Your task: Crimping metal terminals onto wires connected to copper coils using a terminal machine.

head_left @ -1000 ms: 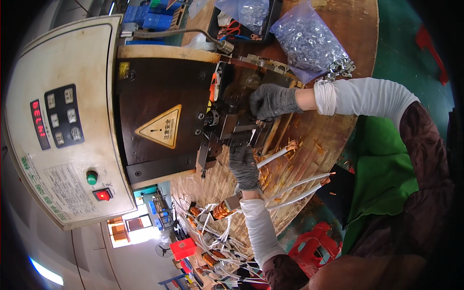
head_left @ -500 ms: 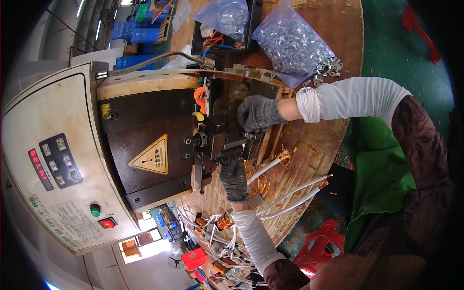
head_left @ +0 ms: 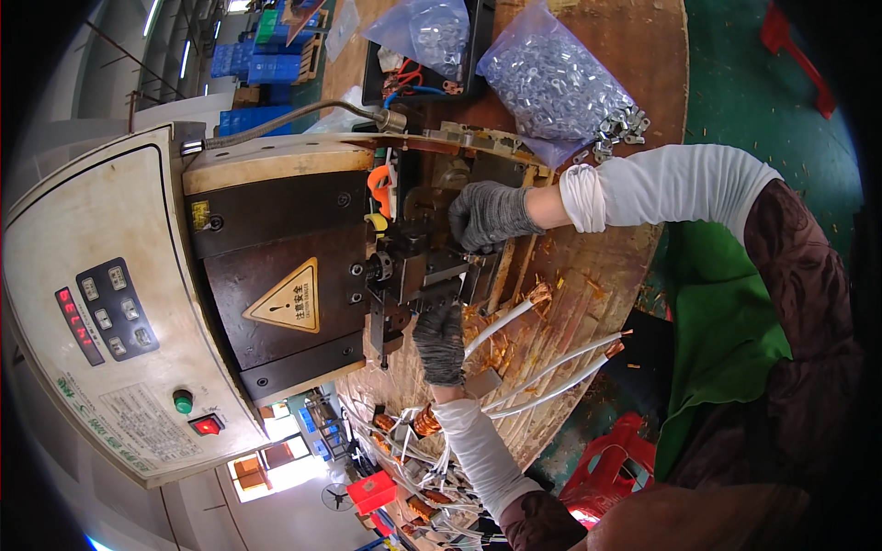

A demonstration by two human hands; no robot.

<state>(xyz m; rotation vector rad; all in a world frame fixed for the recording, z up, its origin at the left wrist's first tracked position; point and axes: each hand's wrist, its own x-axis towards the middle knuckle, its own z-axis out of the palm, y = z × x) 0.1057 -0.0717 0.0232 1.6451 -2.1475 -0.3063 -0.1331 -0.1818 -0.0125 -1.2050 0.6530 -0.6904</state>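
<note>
Evidently, the left hand (head_left: 439, 342) and right hand (head_left: 492, 218), in ribbed grey knit, both curl close to the blocky dark steel tooling (head_left: 427, 271); what the fingers pinch is hidden, so I cannot tell. Beside the left hand, above the scuffed wooden table (head_left: 627, 243), a smooth white cable (head_left: 501, 323) slants lengthwise toward the picture's upper right, its frayed copper end pointing that way. Compared with half a second ago, the left hand sits slightly farther from the right.
</note>
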